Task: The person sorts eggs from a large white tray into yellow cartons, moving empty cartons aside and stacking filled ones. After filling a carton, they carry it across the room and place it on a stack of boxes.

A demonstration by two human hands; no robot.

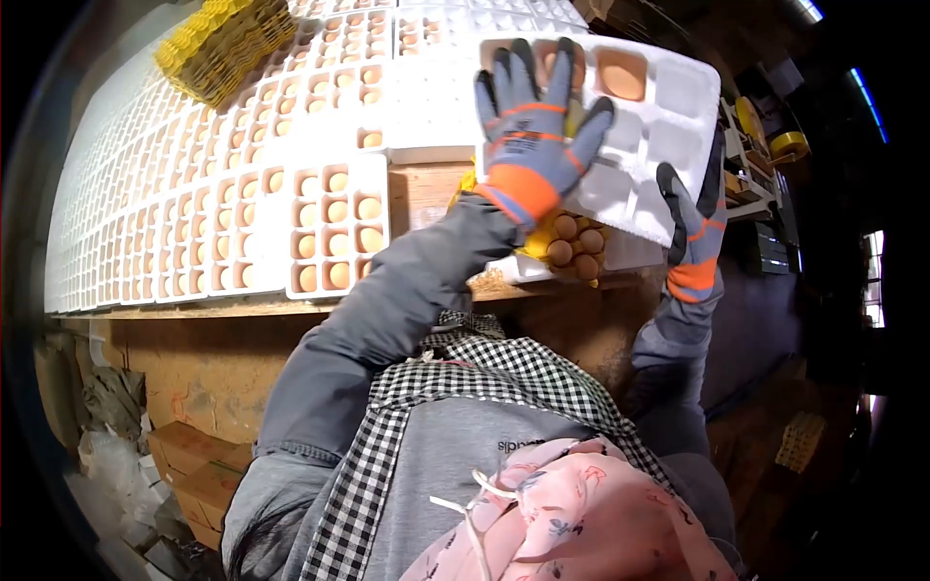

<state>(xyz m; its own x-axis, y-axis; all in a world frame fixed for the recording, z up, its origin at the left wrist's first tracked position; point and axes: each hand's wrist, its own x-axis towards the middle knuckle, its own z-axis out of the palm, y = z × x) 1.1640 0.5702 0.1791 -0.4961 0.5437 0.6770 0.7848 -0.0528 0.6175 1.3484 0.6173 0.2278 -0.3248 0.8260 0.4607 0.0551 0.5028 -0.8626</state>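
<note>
A white foam egg tray (612, 190) is tilted in front of me, with brown eggs (622, 75) in its upper cells. My left hand (531, 136), in a grey glove with dark fingertips and an orange cuff, lies over its left part with fingers spread. The palm hides the cells beneath. My right hand (694, 225), gloved alike, grips the tray's lower right edge, thumb on the near face. Below the tray, several brown eggs (573, 248) sit in a yellow egg flat (535, 244), partly hidden by the tray.
Rows of white foam trays (338, 229), many holding brown eggs, cover the table to the left. A stack of yellow egg flats (225, 48) stands at the back left. Cardboard boxes (199, 474) lie on the floor at left. A yellow tape roll (789, 146) is on a rack at right.
</note>
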